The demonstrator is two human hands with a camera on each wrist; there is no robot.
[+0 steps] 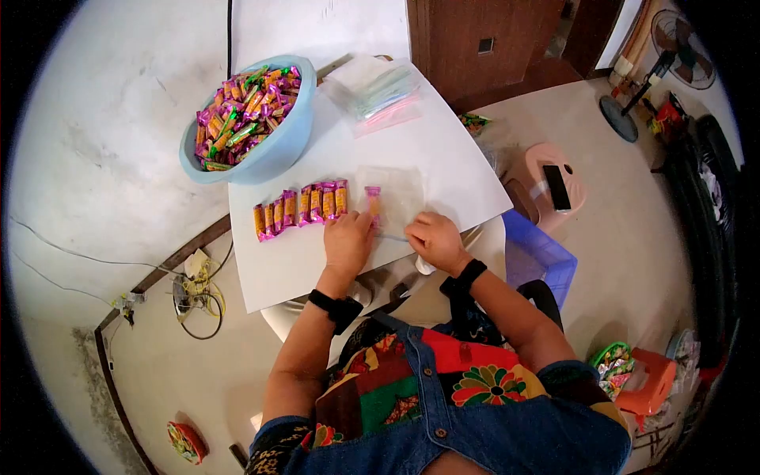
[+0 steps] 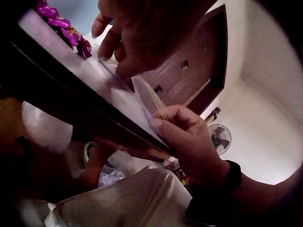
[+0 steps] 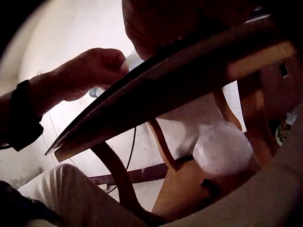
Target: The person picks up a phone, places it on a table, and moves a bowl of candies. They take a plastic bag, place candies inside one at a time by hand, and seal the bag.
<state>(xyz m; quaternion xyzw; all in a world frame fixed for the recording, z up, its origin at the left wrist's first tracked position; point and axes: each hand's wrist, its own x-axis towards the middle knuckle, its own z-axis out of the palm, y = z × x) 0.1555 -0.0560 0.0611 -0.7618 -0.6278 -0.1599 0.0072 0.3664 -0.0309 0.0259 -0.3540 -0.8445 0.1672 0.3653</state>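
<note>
A clear plastic bag (image 1: 405,194) lies flat at the table's near edge, a blue line along its near side. One purple-wrapped snack bar (image 1: 373,199) shows within the bag's left part, paler than the others. My left hand (image 1: 349,240) holds the bag's near left edge, fingertips beside that bar. At the near right corner, my right hand (image 1: 437,237) pinches the bag between thumb and curled forefinger; the left wrist view shows this right hand (image 2: 184,135) too. Left of the bag, several purple-and-orange snack bars (image 1: 309,203) stand side by side in a row.
A blue basin (image 1: 297,131) heaped with wrapped bars stands at the table's back left. Behind the bag lies a stack of plastic bags (image 1: 384,95). A pink stool (image 1: 546,178) bearing a phone (image 1: 556,188) and a purple crate (image 1: 546,257) stand right of the white table (image 1: 273,273).
</note>
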